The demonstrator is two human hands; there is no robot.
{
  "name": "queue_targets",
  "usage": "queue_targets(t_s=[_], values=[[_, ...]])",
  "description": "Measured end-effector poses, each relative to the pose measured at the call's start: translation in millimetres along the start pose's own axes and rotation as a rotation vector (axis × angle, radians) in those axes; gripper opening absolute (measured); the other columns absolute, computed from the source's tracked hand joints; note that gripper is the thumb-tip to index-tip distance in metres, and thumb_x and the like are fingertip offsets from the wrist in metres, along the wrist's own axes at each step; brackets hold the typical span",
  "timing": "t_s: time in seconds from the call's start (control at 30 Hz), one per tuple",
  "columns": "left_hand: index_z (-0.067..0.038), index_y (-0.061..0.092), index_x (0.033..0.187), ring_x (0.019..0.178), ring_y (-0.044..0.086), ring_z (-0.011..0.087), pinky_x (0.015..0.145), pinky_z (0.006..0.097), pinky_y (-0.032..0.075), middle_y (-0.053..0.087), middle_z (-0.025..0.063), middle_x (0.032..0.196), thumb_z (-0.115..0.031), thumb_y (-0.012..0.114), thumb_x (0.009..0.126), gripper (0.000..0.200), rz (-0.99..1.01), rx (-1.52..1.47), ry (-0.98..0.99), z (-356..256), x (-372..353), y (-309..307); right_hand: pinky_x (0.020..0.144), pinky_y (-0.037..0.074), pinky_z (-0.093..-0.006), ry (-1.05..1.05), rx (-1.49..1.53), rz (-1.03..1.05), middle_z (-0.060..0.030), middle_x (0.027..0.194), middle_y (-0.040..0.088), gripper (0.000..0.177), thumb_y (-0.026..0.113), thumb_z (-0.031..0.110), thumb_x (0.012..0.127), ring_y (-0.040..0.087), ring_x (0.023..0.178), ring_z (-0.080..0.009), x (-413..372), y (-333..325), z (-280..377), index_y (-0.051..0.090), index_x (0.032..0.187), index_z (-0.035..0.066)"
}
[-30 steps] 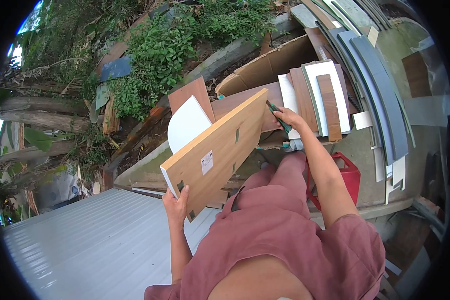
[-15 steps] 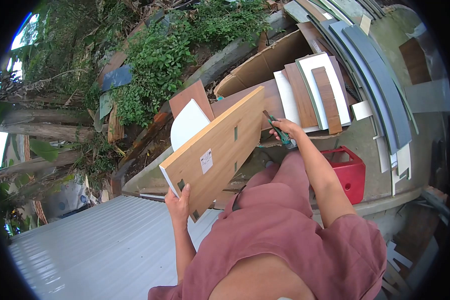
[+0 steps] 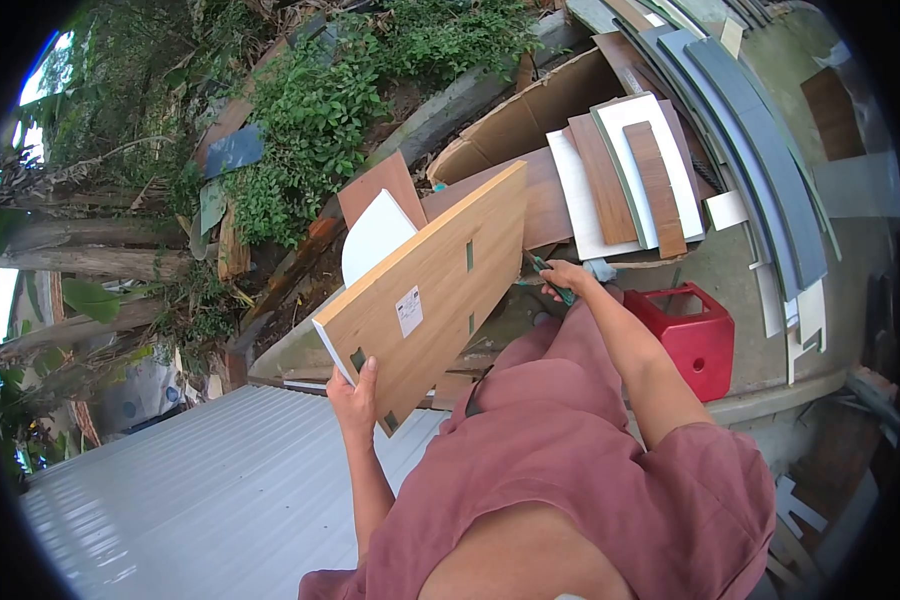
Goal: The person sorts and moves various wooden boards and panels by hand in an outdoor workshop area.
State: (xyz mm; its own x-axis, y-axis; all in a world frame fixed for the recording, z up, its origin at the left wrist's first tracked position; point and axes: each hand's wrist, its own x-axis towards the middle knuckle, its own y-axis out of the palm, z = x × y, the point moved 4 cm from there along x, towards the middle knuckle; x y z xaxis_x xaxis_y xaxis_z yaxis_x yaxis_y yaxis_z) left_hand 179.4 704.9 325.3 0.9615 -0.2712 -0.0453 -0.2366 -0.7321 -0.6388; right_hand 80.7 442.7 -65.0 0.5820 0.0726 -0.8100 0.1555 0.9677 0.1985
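Note:
My left hand (image 3: 353, 395) grips the lower left end of a light wood-grain board (image 3: 435, 295), thumb on its face. The board is tilted, its upper right end raised, with a white label (image 3: 409, 311) and several dark rectangular cutouts. In my right hand (image 3: 567, 279), fingers wrapped around the handles, are green-handled pliers (image 3: 555, 284). Their dark tip is beside the board's right edge; whether it touches cannot be made out. Behind the board a rounded white panel (image 3: 378, 235) and a brown panel (image 3: 386, 190) show in part.
White and brown boards (image 3: 605, 185) lie stacked by an open cardboard box (image 3: 525, 125) ahead. A red plastic stool (image 3: 705, 350) stands at the right, near long grey strips (image 3: 745, 150). Corrugated metal sheeting (image 3: 200, 490) spans the lower left. Green plants (image 3: 320, 130) grow behind.
My right hand with the pliers has come slightly lower and left, its tip now near the board's right edge. The board has shifted slightly left and stays in my left hand.

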Motion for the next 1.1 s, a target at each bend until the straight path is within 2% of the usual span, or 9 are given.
queue_targets(t_s=[0.17, 0.27, 0.33, 0.47, 0.53, 0.7, 0.77, 0.87, 1.1], values=[[0.004, 0.057, 0.099, 0.082, 0.053, 0.0105, 0.075, 0.0258, 0.043, 0.063, 0.0064, 0.091, -0.017, 0.062, 0.085, 0.026, -0.017, -0.021, -0.029, 1.4, 5.7, 0.4, 0.045, 0.049, -0.0308, -0.029, 0.023, -0.05, -0.009, 0.072, 0.06, 0.023, 0.045, 0.019, 0.09, 0.054, 0.053, -0.0148, 0.4, 6.1, -5.0, 0.046, 0.107, 0.003], [0.004, 0.056, 0.103, 0.084, 0.053, 0.0108, 0.077, 0.0259, 0.043, 0.062, 0.0069, 0.095, -0.018, 0.061, 0.086, 0.027, -0.036, -0.117, -0.066, 0.1, 16.5, 4.0, 0.046, 0.05, -0.0323, -0.111, -0.157, -0.226, -0.0105, 0.071, 0.06, 0.027, 0.047, 0.019, 0.088, 0.057, 0.056, -0.0174, 0.1, 3.9, -7.2, 0.045, 0.109, 0.002], [0.004, 0.056, 0.105, 0.084, 0.053, 0.0112, 0.076, 0.0262, 0.043, 0.061, 0.0076, 0.096, -0.018, 0.061, 0.087, 0.029, -0.056, -0.15, -0.085, -8.0, 28.6, 7.7, 0.044, 0.047, -0.0284, -0.128, -0.138, -0.388, -0.0064, 0.069, 0.055, 0.026, 0.045, 0.02, 0.09, 0.052, 0.055, -0.0128, -4.1, 1.5, -13.6, 0.044, 0.112, 0.005], [0.004, 0.053, 0.109, 0.085, 0.055, 0.0128, 0.076, 0.027, 0.045, 0.06, 0.0097, 0.099, -0.02, 0.06, 0.088, 0.033, -0.085, -0.258, -0.192, -10.2, 57.2, 10.1, 0.045, 0.047, -0.0281, -0.088, 0.014, -0.389, -0.0058, 0.071, 0.054, 0.03, 0.045, 0.019, 0.09, 0.052, 0.056, -0.0125, -16.8, 12.7, -31.7, 0.041, 0.117, 0.007], [0.004, 0.052, 0.11, 0.085, 0.057, 0.0139, 0.076, 0.0279, 0.046, 0.06, 0.0106, 0.1, -0.02, 0.06, 0.087, 0.034, -0.061, -0.328, -0.199, -7.2, 70.3, 11.9, 0.052, 0.051, -0.0326, -0.141, 0.104, -0.376, -0.0098, 0.076, 0.059, 0.04, 0.047, 0.019, 0.085, 0.059, 0.063, -0.0189, -23.8, 21.0, -37.5, 0.04, 0.122, 0.006], [0.003, 0.05, 0.113, 0.091, 0.056, 0.0139, 0.08, 0.0295, 0.045, 0.059, 0.0098, 0.104, -0.022, 0.059, 0.088, 0.037, 0.024, -0.383, -0.182, -20.8, 84.1, 16.4, 0.05, 0.047, -0.0294, -0.261, 0.0, -0.445, -0.0062, 0.073, 0.055, 0.048, 0.045, 0.018, 0.089, 0.052, 0.056, -0.0133, -73.7, 46.2, -2.0, 0.03, 0.134, 0.012], [0.002, 0.05, 0.115, 0.094, 0.054, 0.0138, 0.082, 0.0292, 0.044, 0.058, 0.0096, 0.106, -0.023, 0.058, 0.088, 0.038, 0.066, -0.443, -0.143, -32.4, 87.0, 22.5, 0.086, 0.044, -0.0389, -0.579, -0.129, -0.536, -0.0228, 0.114, 0.053, 0.054, 0.046, 0.023, 0.09, 0.055, 0.103, -0.0337, -106.4, 53.6, 35.1, 0.025, 0.137, 0.007], [0.001, 0.045, 0.12, 0.098, 0.053, 0.0136, 0.085, 0.0287, 0.043, 0.056, 0.0096, 0.111, -0.025, 0.055, 0.09, 0.041, 0.154, -0.54, -0.113, -48.7, 92.2, 37.3, 0.098, 0.033, -0.0398, -0.731, -0.11, -0.436, -0.025, 0.13, 0.04, 0.053, 0.042, 0.027, 0.093, 0.041, 0.121, -0.0369, -169.2, 66.2, 101.5, 0.023, 0.138, 0.006], [0.0, 0.038, 0.124, 0.102, 0.05, 0.0163, 0.091, 0.0307, 0.038, 0.051, 0.0107, 0.112, -0.012, 0.048, 0.089, 0.038, 0.198, -0.606, -0.014, -75.4, 101.4, 71.9, 0.097, 0.036, -0.0369, -0.905, -0.15, -0.408, -0.0218, 0.131, 0.041, 0.049, 0.036, 0.028, 0.096, 0.047, 0.115, -0.0339, -233.1, 89.2, 134.1, 0.026, 0.138, 0.006]])
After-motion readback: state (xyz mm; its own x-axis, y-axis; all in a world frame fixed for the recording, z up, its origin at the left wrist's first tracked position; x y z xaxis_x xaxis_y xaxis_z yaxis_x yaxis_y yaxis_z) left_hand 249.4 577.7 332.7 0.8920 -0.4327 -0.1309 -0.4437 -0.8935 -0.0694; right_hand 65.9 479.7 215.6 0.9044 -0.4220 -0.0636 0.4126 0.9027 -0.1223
